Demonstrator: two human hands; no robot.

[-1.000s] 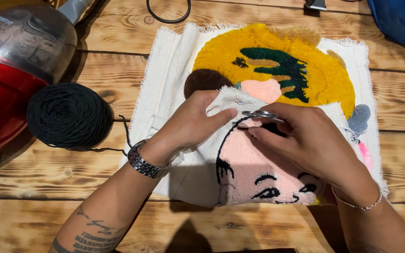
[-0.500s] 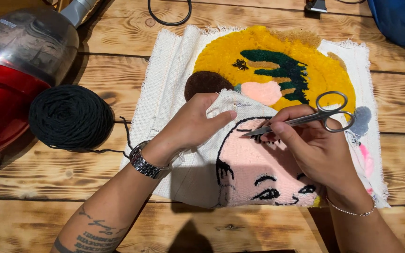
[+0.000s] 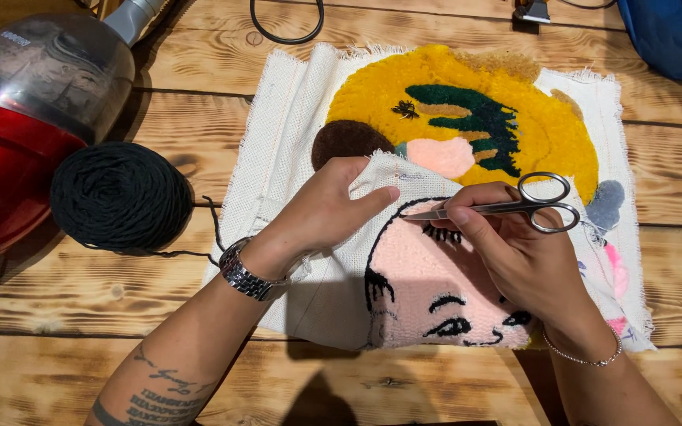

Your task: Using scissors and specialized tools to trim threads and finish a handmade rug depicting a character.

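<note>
Wood-plank table [image 3: 199, 47]: left hand [image 3: 321, 209] fingers clamped on tufted rug [image 3: 436, 284], right hand [image 3: 515, 252] fingers clamped w/ scissors [image 3: 507, 207].

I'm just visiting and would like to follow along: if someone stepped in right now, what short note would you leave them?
Left hand: pinches a folded-up edge of the tufted cloth, thumb on top.
Right hand: holds small steel scissors flat, tips at the black outline of the pink face.
Nearby: ball of black yarn to the left, red vacuum beyond it.
Done: the yellow, green and pink areas are tufted.
Left: bare cloth around the edges; how much trimming remains cannot be told.
</note>
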